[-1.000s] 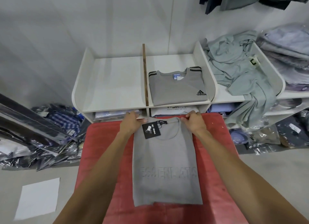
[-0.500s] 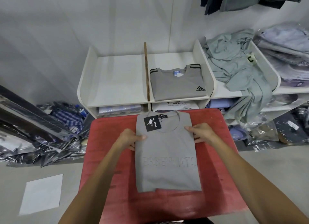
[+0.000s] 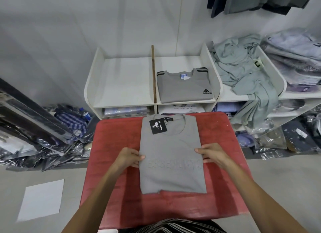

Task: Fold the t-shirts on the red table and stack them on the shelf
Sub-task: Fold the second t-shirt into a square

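Shelf, top left bay: the white shelf (image 3: 121, 104) stands at 12 o'clock beyond the table; nothing shows in its left bay but bare board.
Shelf, top middle bay: one folded grey Adidas shirt (image 3: 184, 86) lies flat, right of the wooden divider (image 3: 153, 73).
Shelf, right bay: a crumpled heap of pale green garments (image 3: 243, 76) at 1 o'clock, part of it spilling over the front edge.
Shelf, far right: bagged folded clothes (image 3: 295, 59) stacked at 2 o'clock.
Lower bays: folded items in plastic sit beneath; details too dim to tell.
Grey t-shirt: the grey t-shirt (image 3: 171, 154) lies flat on the red table (image 3: 224, 146), folded to a tall rectangle, collar toward 12 o'clock, a black hang tag (image 3: 158, 126) at the neck.
Left hand: the left hand (image 3: 128, 159) is at the shirt's 9 o'clock edge, thumb on top of the cloth and fingers curled at the edge, pinching it.
Right hand: the right hand (image 3: 211, 154) is at the 3 o'clock edge, thumb on top, fingers tucked at the edge, gripping it.
Hands together: apart, one on each side, level with the raised lettering across the chest.
Floor: a white paper sheet (image 3: 41, 199) at 8 o'clock; plastic-wrapped clothes (image 3: 52, 137) piled at 9 o'clock.
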